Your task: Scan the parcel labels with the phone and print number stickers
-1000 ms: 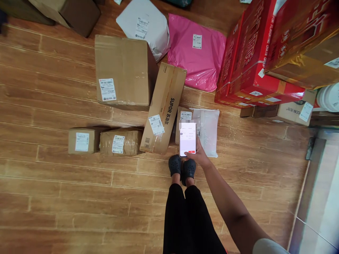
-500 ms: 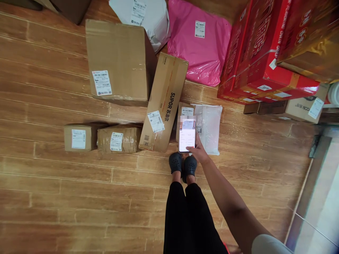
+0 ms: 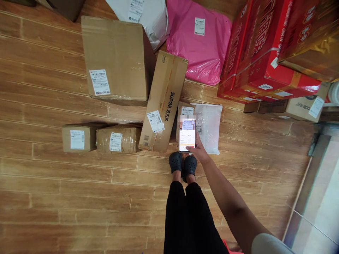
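Observation:
My right hand point(image 3: 198, 150) is closed around a smartphone point(image 3: 187, 137) with its screen lit, the thumb lying over the lower part of the screen. Beyond the phone, partly covered by it, a small labelled carton point(image 3: 185, 108) rests on the floor beside a white padded parcel point(image 3: 211, 128). A long brown SUPOR box point(image 3: 164, 102) lies slantwise just left of the phone. My left hand is out of sight.
Two small cartons point(image 3: 79, 138) point(image 3: 118, 140) and a large carton point(image 3: 113, 60) stand at left. Farther back lie a white bag point(image 3: 152, 23) and a pink parcel point(image 3: 198, 42). Red boxes point(image 3: 256, 56) are stacked at right. My dark clogs point(image 3: 182, 164) are on the wood-patterned floor point(image 3: 79, 197).
The phone's screen now displays a label picture above and an orange strip lower down. My right hand keeps its grip nearly in place; the view has shifted slightly.

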Demonstrator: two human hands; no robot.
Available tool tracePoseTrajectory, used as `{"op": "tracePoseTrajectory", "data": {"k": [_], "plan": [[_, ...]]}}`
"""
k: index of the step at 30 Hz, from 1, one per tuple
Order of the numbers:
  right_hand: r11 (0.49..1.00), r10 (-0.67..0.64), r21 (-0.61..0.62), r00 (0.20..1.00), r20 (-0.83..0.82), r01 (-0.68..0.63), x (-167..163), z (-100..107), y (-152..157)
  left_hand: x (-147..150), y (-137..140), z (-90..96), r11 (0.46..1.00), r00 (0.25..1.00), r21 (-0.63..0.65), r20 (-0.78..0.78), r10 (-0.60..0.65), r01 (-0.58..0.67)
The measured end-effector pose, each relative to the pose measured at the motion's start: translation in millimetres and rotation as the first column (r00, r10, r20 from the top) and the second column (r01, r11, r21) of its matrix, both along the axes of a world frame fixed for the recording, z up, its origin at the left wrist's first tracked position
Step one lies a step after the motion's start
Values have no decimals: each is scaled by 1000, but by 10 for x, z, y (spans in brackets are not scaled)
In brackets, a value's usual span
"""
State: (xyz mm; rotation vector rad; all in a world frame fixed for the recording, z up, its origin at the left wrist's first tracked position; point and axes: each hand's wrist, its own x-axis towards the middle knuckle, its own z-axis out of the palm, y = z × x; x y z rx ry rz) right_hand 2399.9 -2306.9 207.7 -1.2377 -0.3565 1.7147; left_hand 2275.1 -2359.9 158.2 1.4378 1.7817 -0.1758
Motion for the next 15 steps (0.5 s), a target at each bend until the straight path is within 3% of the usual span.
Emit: {"op": "tracePoseTrajectory", "data": {"k": [8, 15], "plan": [[997, 17, -78, 993, -118, -26, 35, 284, 46, -166, 266, 359, 999, 999, -16, 15, -29, 29], [995, 63, -71, 991, -121, -72, 41, 634, 6, -142, 335, 832, 1000, 1000, 20, -15, 3, -2]]}}
